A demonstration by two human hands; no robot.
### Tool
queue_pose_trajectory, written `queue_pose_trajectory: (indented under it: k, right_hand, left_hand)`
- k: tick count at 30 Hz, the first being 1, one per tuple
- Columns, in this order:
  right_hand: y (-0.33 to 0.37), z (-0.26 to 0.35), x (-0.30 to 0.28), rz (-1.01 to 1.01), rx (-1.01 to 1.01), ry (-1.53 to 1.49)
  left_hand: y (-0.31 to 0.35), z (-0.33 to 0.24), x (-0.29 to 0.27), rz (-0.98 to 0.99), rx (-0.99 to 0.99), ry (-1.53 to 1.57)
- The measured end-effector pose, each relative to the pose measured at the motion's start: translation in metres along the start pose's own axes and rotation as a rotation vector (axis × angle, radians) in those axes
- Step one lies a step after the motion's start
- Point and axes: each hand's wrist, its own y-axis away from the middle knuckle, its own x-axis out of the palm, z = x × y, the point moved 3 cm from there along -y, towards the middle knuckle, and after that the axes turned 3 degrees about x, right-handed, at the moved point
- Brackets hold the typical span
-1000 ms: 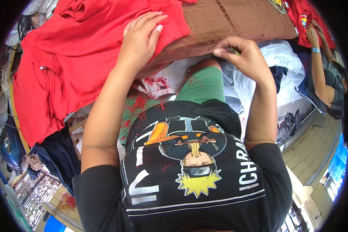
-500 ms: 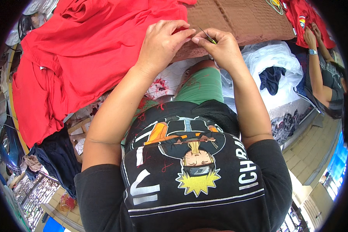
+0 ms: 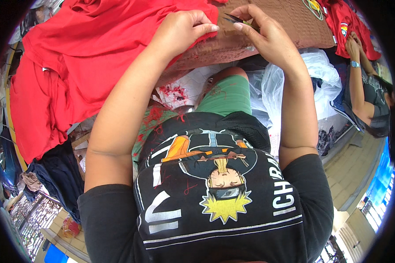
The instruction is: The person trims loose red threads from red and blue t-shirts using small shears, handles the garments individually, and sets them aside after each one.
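Note:
My left hand is closed at the right edge of a large red garment, thumb and forefinger pinched at the cloth. Some of the pinched cloth is hidden by the fingers. In my right hand is a small pair of thread snips, its dark blades pointing left towards the garment and slightly apart. A gap separates the snips from my left fingertips. Under both hands lies the brown cloth cover of the work surface.
Red thread scraps lie by my lap and on my green shorts. A clear plastic bag stands at the right. Beyond it a co-worker's hands hold another red garment. Dark cloth hangs at the left.
My hands have moved apart and farther away. The right hand with the snips has shifted right, and the blades now show more plainly. The red garment has shifted a little.

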Motion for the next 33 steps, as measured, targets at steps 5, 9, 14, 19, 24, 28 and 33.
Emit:
queue_pose_trajectory:
  k: [5, 9, 14, 19, 24, 28, 33]
  right_hand:
    - [0.001, 0.004, -0.01, 0.152, 0.025, 0.053]
    - [-0.001, 0.003, -0.006, 0.232, 0.06, 0.151]
    - [-0.006, 0.003, 0.005, 0.189, -0.044, 0.087]
    - [-0.011, 0.003, 0.012, 0.212, -0.1, 0.053]
    - [-0.013, 0.002, 0.012, 0.246, -0.063, 0.075]
    - [-0.01, 0.002, 0.013, 0.214, -0.056, 0.064]
    - [-0.011, 0.012, 0.016, 0.206, -0.115, 0.122]
  left_hand:
    - [-0.014, 0.017, 0.002, 0.166, 0.001, 0.301]
    - [-0.011, 0.008, -0.003, 0.245, -0.19, 0.47]
    - [-0.012, 0.015, -0.001, 0.181, -0.109, 0.504]
    - [-0.012, 0.013, -0.001, 0.18, -0.12, 0.443]
    - [-0.011, 0.012, 0.0, 0.172, -0.158, 0.429]
    - [-0.011, 0.009, -0.001, 0.17, -0.167, 0.408]
    - [-0.012, 0.017, 0.002, 0.179, -0.148, 0.429]
